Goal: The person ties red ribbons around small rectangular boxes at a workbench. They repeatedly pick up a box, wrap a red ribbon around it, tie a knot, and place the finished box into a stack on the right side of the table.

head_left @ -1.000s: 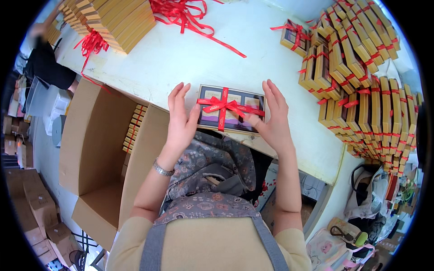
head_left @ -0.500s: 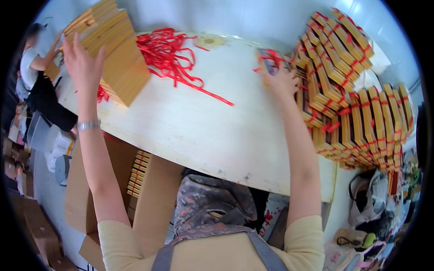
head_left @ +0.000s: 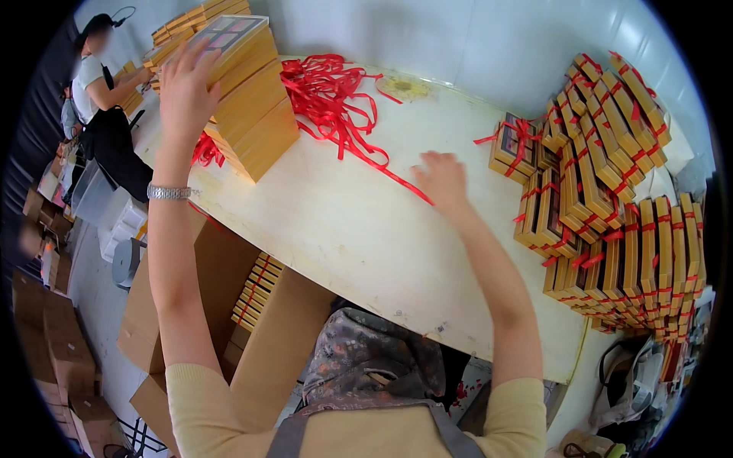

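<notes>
My left hand (head_left: pixel 188 90), fingers apart, is at the left side of a tall stack of yellow boxes (head_left: pixel 256 114). The top box has a clear lid (head_left: pixel 233 32) over dark compartments; whether the fingers touch it I cannot tell. My right hand (head_left: pixel 443 183) hovers over the white table with nothing in it, fingers loosely apart, slightly blurred. Just beneath it lies the free end of a red ribbon (head_left: pixel 397 180), trailing from a tangled pile of red ribbons (head_left: pixel 324 91). A box tied with a red bow (head_left: pixel 515 143) sits at the left edge of the right-hand piles.
Many ribbon-tied boxes (head_left: pixel 611 237) are piled along the right of the white table (head_left: pixel 359 244). Below its front edge stands an open cardboard carton (head_left: pixel 279 328) with tied boxes (head_left: pixel 258 290) inside. Another person (head_left: pixel 107 99) works at the far left. Bags (head_left: pixel 630 385) lie at lower right.
My right hand has left the bow-tied box at the right piles and moved left toward the ribbon end. My left hand has shifted against the stack. The whole view has shifted.
</notes>
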Motion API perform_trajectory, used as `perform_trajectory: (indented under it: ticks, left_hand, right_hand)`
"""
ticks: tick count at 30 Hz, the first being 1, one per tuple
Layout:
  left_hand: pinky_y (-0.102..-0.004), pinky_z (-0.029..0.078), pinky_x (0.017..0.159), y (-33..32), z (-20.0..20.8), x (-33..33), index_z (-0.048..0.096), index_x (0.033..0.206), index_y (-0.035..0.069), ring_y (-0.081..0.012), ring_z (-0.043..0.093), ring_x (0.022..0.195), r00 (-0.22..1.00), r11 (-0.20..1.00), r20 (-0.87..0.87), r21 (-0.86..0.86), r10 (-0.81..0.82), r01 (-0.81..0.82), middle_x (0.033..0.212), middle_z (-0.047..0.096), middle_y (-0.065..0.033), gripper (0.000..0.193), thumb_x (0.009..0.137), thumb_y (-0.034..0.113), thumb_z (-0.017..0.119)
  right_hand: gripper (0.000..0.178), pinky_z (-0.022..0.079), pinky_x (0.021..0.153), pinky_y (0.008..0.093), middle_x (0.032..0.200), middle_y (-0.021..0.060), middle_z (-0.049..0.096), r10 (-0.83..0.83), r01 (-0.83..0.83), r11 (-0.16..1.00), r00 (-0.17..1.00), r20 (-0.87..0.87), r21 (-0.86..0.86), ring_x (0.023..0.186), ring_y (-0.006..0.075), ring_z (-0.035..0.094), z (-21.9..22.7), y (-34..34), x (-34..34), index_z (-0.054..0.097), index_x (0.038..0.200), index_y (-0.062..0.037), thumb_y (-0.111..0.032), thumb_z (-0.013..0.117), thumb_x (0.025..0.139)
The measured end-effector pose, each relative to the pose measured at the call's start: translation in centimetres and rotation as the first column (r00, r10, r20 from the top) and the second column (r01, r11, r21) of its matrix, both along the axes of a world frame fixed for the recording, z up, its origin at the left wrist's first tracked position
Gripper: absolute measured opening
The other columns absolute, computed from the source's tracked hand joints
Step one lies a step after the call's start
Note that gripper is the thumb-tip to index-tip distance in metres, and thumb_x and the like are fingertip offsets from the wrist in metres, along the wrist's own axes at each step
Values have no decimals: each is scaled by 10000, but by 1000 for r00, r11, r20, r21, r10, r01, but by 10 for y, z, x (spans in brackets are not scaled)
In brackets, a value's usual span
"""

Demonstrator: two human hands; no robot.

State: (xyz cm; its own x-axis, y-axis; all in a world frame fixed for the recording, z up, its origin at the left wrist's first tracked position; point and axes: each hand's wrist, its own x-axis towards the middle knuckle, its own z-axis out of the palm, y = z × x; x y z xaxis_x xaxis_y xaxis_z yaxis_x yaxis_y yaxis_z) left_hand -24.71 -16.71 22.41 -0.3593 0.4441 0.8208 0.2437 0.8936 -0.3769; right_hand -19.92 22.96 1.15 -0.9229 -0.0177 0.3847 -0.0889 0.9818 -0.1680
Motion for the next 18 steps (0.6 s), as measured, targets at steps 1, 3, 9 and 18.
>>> perform_trajectory:
  ticks: [1,3,9,18]
  left_hand:
    - [-481,354,1063,6,-7,12,572,1293,150,-290,512,1216,996,997,45,-24,-77,78,1255,591,-73,589,727,58,704]
    - [-485,351,1091,33,-38,46,580,1252,56,-326,503,1252,951,957,116,8,-287,288,1313,566,-103,567,703,-35,687]
    - [-569,279,1109,71,-194,174,596,1212,63,-323,505,1256,450,806,713,275,-537,524,1243,601,-81,482,745,8,703]
    - [-570,228,1113,209,-126,219,481,1322,63,-407,322,1354,488,725,539,451,-686,521,1358,436,-202,814,650,333,854]
  right_hand:
    - [297,480,848,460,1106,148,644,-5,5,1000,1000,1,-27,1032,300,592,-13,-11,0,659,1067,-79,-290,609,864]
    - [297,493,797,452,1020,146,660,-69,95,986,981,180,-135,934,323,622,-26,-2,-7,662,1008,-53,-298,603,851]
    - [253,516,743,353,874,127,681,427,-92,868,639,640,-488,780,209,643,58,42,111,618,909,-1,-234,519,914]
    - [159,525,734,424,935,140,623,972,-445,-224,-168,-164,-867,781,253,614,173,132,361,582,776,-28,-145,589,883]
